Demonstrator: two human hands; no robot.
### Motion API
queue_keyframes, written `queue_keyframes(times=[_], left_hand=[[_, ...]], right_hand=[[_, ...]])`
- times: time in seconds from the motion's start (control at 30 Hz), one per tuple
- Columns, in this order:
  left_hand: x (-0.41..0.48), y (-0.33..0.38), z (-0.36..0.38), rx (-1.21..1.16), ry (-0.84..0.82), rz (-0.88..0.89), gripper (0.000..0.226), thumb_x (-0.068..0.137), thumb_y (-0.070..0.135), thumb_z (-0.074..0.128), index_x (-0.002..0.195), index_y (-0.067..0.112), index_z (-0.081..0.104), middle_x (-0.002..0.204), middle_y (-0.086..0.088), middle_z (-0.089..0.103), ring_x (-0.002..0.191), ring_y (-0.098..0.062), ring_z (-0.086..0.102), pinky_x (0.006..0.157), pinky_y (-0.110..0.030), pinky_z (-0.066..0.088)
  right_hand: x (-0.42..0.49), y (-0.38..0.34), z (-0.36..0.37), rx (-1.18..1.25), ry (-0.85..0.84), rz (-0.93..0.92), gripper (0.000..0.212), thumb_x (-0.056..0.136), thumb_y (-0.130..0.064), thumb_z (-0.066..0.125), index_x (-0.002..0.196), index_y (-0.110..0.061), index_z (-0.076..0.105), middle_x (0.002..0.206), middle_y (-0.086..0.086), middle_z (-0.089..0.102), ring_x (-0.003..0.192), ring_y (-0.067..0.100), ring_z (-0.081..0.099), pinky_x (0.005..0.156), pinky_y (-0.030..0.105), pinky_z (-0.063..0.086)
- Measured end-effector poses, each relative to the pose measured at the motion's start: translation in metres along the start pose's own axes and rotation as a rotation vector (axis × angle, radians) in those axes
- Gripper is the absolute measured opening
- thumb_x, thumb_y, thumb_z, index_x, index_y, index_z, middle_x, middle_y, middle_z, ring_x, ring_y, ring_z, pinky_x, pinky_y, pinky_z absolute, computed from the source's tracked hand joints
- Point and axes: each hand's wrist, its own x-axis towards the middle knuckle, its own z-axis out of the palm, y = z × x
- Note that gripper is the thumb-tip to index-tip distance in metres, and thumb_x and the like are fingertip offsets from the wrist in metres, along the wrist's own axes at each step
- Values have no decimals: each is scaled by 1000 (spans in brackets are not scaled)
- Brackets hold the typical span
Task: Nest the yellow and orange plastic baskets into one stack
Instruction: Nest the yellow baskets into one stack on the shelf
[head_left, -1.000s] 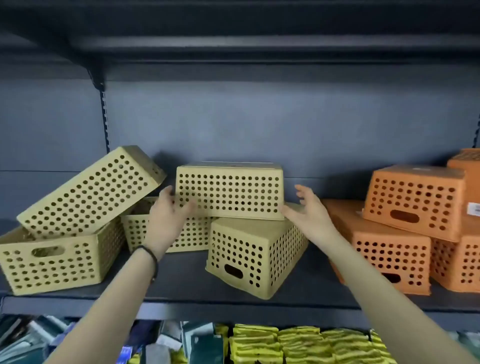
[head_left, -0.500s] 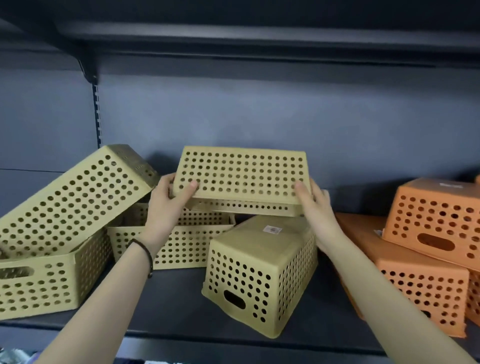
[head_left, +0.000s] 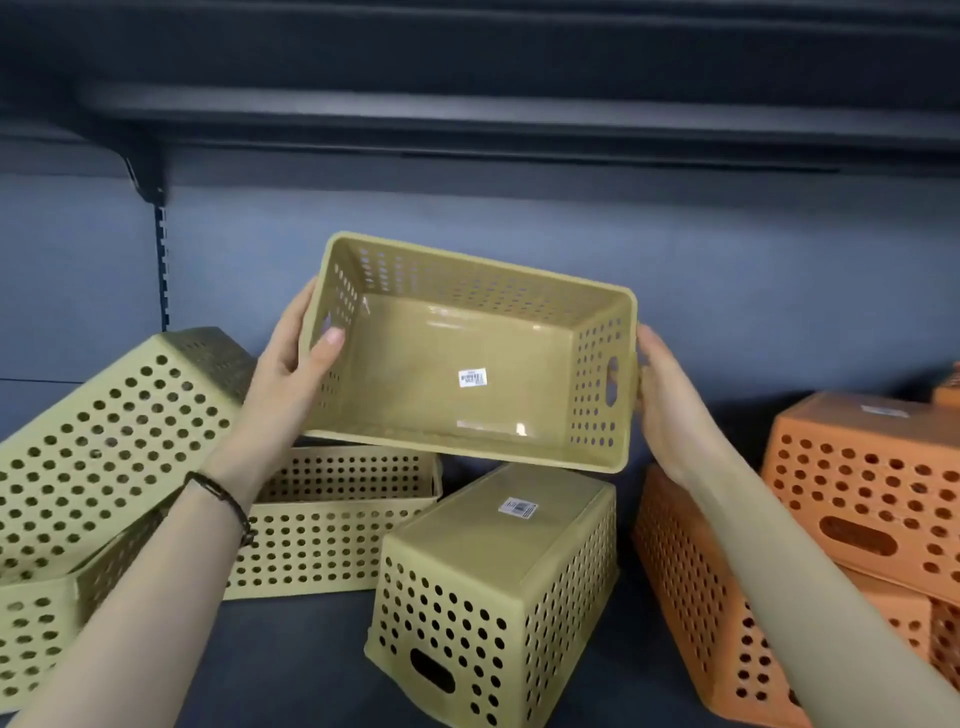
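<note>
Shelf (head_left: 291, 670) gap beneath held basket (head_left: 457, 374)

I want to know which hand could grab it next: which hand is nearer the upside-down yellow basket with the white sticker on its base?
Right. The right hand sits just above the upside-down basket, off its right corner; the left hand is farther off, up and to its left.

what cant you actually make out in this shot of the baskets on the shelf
- Head view: print on the white sticker inside the held yellow basket is too small to read.
- Right hand: its fingers are hidden behind the basket's end wall.
- Orange baskets: cut off by the right edge and partly covered by the right forearm, so their count is unclear.
- Leftmost yellow baskets: cut off by the left edge.
</note>
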Motion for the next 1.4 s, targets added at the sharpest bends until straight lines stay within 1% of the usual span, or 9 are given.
queue_keyframes(times=[0.3, 0.47, 0.57, 0.67, 0.77, 0.83, 1.07, 1.23, 1.4], left_hand=[[-5, -16, 5, -344, 71, -373, 41, 104, 21, 38, 138, 40, 50, 127, 6, 65, 111, -15, 64, 81, -37, 52], [-8, 1, 11, -402, 35, -516, 49, 101, 34, 39, 66, 21, 71, 72, 3, 67, 60, -12, 66, 60, -24, 53], [-10, 8, 12, -346, -9, -481, 42, 93, 55, 43, 95, 21, 67, 99, 2, 68, 87, -18, 65, 93, -41, 44], [-25, 3, 12, -154, -25, -379, 38, 83, 69, 45, 98, 48, 73, 104, 19, 73, 92, -1, 68, 90, -38, 43], [-38, -15, 6, -36, -33, -385, 120, 44, 76, 78, 149, 42, 31, 125, 14, 65, 106, 1, 65, 99, -36, 44], [-42, -26, 4, -38, -52, -381, 135, 42, 66, 86, 153, 45, 11, 130, 15, 61, 109, 1, 64, 95, -29, 47], [-51, -44, 11, -69, 96, -298, 61, 76, 32, 71, 123, 57, 42, 118, -1, 65, 103, -13, 68, 92, -37, 54], [-49, -47, 10, -43, 100, -301, 63, 81, 29, 69, 130, 55, 37, 121, -2, 64, 107, -12, 67, 95, -36, 51], [-67, -46, 8, 59, 339, -332, 69, 89, 28, 68, 146, 31, 29, 136, -1, 51, 123, -12, 53, 107, -39, 42]], right_hand=[[-4, 20, -1, 275, -32, 16, 51, 99, -46, 43, 147, -28, 36, 135, -9, 57, 122, 10, 57, 99, 34, 46], [-17, 14, 7, 335, -59, 82, 49, 102, -45, 31, 133, -16, 55, 119, 1, 72, 107, 13, 69, 74, 27, 58], [-14, 14, 13, 293, 35, 225, 56, 97, -61, 29, 128, -26, 60, 110, 1, 75, 89, 11, 74, 60, 27, 57], [-9, 18, 16, 261, 101, 296, 59, 94, -68, 27, 112, -27, 66, 102, 2, 77, 86, 12, 74, 74, 35, 54], [-10, 26, 24, 206, 91, 329, 61, 94, -69, 26, 105, -26, 68, 97, 3, 78, 97, 17, 71, 92, 40, 50], [-14, 30, 30, 182, 77, 365, 63, 93, -70, 26, 99, -25, 70, 94, 3, 78, 97, 18, 70, 91, 40, 50], [-22, 46, 38, 114, 77, 395, 69, 91, -72, 26, 109, -23, 71, 101, 2, 77, 95, 16, 72, 82, 36, 52], [-60, 59, 28, 48, 106, 235, 68, 89, -70, 38, 148, -38, 28, 148, -15, 41, 135, 6, 41, 113, 37, 32], [-115, 80, 22, -90, 98, 156, 60, 88, -50, 51, 141, -41, 25, 144, -23, 25, 134, -1, 26, 106, 24, 23]])
